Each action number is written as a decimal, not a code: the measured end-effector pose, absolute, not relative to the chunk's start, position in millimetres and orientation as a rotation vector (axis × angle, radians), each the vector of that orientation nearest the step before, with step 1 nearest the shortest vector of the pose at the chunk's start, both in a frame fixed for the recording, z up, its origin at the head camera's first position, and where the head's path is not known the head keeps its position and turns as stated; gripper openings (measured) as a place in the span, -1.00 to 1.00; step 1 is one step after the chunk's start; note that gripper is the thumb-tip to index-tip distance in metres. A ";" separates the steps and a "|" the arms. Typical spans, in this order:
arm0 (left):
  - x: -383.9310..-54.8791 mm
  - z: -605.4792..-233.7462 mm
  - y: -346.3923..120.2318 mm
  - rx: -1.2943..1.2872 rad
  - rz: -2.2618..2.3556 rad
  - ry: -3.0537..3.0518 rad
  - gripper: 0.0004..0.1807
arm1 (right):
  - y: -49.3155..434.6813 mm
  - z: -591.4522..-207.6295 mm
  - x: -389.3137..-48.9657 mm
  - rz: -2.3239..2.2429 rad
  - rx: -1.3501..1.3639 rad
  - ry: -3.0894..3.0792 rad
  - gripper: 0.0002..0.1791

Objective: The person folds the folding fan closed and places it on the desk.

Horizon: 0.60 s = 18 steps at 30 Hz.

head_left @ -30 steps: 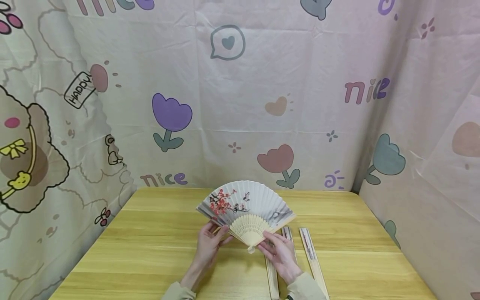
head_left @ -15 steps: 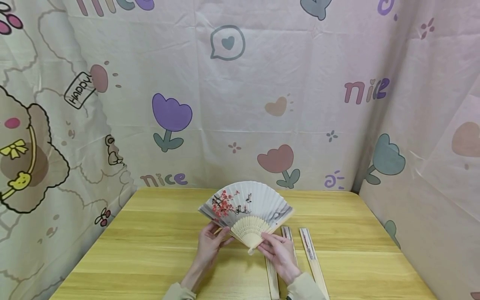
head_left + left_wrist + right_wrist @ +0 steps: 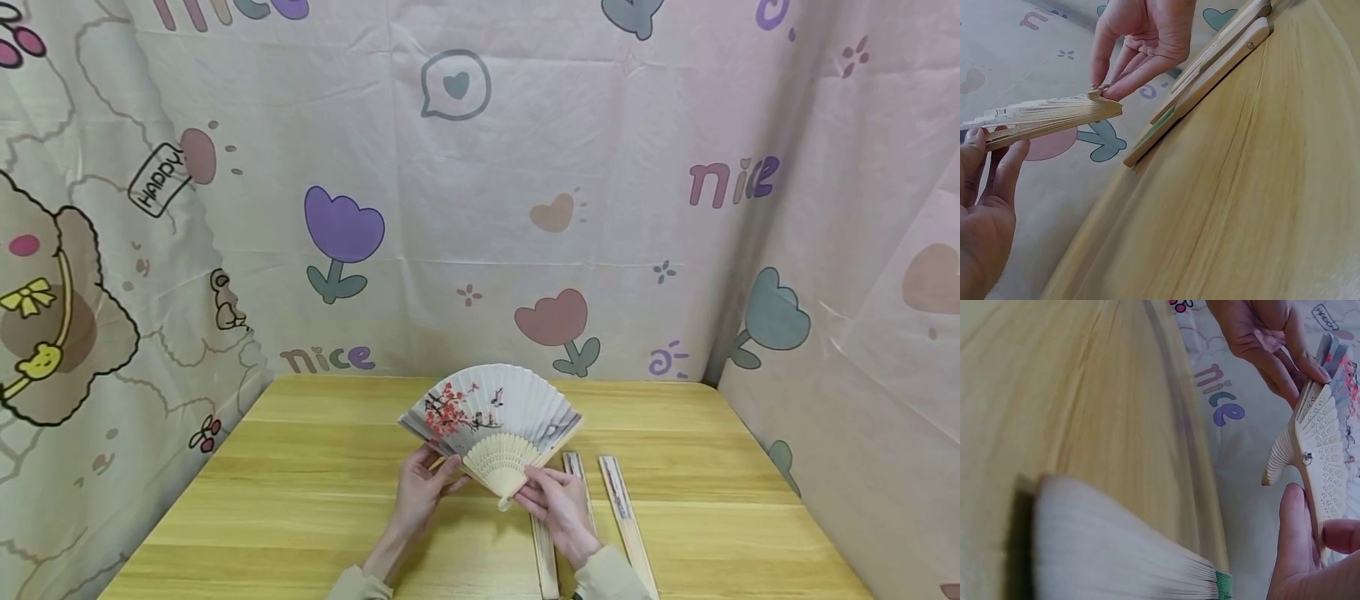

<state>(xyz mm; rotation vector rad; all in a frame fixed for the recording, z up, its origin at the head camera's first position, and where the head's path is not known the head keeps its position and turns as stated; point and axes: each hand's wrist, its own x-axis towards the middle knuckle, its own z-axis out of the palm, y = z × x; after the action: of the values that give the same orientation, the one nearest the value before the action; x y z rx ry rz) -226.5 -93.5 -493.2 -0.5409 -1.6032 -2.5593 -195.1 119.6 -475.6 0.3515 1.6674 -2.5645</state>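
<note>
A spread folding fan point(image 3: 525, 400) with red blossoms on pale paper is held above the table between both hands. My left hand point(image 3: 417, 490) pinches its left outer rib, thumb on the near face. Lower on the opposite edge, near the pivot, my right hand point(image 3: 561, 510) pinches the ribs with thumb and fingers. In the left wrist view the fan point(image 3: 1060, 119) appears edge-on. The right wrist view shows its pierced ribs point(image 3: 1325, 450) and rivet. Folded fans point(image 3: 546, 558) lie beneath and beside my right hand, partly hidden by it and the sleeve.
Another folded fan point(image 3: 628, 521) lies to the right on the wooden table point(image 3: 300, 475). Close to the right wrist camera, a folded fan point(image 3: 1116, 544) looks blurred, with green at one end. A patterned cloth point(image 3: 480, 183) hangs behind the table and along both sides.
The fan's spread has narrowed slightly, its right edge drawing inward and its left edge shifting a little right. Both hands keep their hold and have barely moved.
</note>
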 end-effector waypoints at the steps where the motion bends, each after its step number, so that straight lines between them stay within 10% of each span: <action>1: -226.5 -493.5 -93.4 -0.544 -2.559 -1.608 -0.62 | 119.5 -475.4 -194.9 -2.565 0.356 1.680 -0.94; 18: -224.6 -495.0 -93.0 -0.542 -2.568 -1.624 -0.60 | 116.8 -472.2 -194.3 -2.527 0.263 1.801 -0.22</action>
<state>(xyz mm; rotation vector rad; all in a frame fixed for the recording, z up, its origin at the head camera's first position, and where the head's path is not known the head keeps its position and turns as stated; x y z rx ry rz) -224.6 -93.0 -495.0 -0.5421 -1.6239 -2.5675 -194.3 116.8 -472.2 0.2633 1.8007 -2.5271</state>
